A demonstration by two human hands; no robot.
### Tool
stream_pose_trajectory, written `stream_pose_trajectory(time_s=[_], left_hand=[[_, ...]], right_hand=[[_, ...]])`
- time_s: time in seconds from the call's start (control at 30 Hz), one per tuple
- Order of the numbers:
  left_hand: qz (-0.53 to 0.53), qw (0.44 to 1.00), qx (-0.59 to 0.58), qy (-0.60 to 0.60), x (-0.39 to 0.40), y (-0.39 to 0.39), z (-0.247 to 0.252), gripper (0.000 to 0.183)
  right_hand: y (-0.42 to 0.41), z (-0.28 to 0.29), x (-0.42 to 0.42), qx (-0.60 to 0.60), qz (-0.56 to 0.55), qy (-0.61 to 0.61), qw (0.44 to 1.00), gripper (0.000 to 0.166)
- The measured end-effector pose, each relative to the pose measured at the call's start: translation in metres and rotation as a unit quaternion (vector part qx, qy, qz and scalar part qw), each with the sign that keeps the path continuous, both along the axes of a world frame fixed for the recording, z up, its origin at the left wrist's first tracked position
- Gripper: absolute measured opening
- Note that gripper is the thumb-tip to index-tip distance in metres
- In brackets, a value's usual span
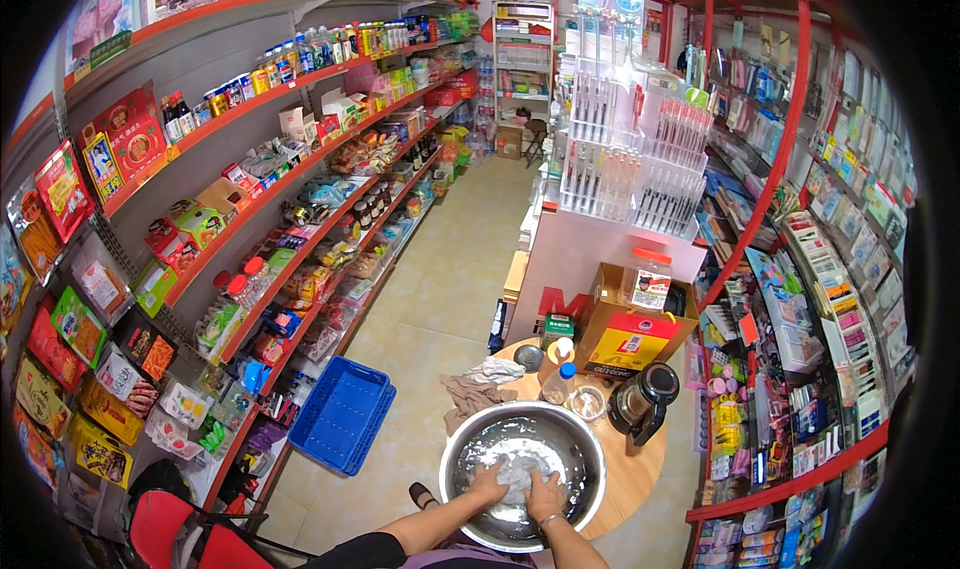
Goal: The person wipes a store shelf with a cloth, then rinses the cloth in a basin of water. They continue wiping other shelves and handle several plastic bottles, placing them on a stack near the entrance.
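Observation:
A wide stainless steel basin (469,520) of water rests on a round wooden table (637,460). Down in the basin, a wet pale cloth (517,475) lies bunched between my two hands. My left hand (489,483) grips the cloth's left side, fingers partly hidden by it. On its right side, my right hand (546,496) presses on the cloth with fingers somewhat spread; whether it grips is unclear. A bracelet circles my right wrist. Crumpled brown and white cloths (480,385) lie on the table behind the basin's left rim.
Beyond the basin stand a blue-capped plastic bottle (558,385), a glass jar (587,402), a glass kettle (643,400) and a cardboard box (637,340). A blue plastic crate (343,415) sits on the floor at left. Stocked shelves (300,186) line the left wall; red chairs (161,528) stand near front left.

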State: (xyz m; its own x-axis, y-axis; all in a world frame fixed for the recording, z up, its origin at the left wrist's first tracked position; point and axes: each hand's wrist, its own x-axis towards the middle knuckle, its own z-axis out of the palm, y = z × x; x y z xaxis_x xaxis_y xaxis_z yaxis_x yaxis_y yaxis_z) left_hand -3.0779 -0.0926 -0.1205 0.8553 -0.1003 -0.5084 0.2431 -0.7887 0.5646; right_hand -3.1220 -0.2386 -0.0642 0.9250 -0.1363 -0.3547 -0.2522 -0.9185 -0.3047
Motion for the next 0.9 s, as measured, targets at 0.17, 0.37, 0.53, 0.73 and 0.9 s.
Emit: stream_pose_trajectory(time_s=[0.17,0.37,0.53,0.73,0.9], left_hand=[[0.129,0.983,-0.11,0.071,0.009,0.025,-0.016,0.061],[0.283,0.797,-0.408,0.344,0.008,-0.007,0.035,0.065],[0.316,0.695,-0.517,0.387,0.019,-0.023,0.024,0.043],[0.226,0.592,-0.634,0.444,0.027,-0.017,0.001,0.04],[0.08,0.405,-0.819,0.398,0.015,-0.016,-0.024,0.036]], right_hand=[[0.003,-0.034,0.012,0.036,-0.077,-0.002,0.996,0.047],[0.0,-0.033,0.014,0.479,-0.282,0.018,0.831,0.037],[0.038,0.019,0.003,0.487,-0.219,-0.088,0.841,0.036],[0.054,0.045,-0.004,0.346,-0.103,-0.166,0.918,0.039],[0.055,0.054,0.018,0.157,-0.08,-0.168,0.97,0.034]])
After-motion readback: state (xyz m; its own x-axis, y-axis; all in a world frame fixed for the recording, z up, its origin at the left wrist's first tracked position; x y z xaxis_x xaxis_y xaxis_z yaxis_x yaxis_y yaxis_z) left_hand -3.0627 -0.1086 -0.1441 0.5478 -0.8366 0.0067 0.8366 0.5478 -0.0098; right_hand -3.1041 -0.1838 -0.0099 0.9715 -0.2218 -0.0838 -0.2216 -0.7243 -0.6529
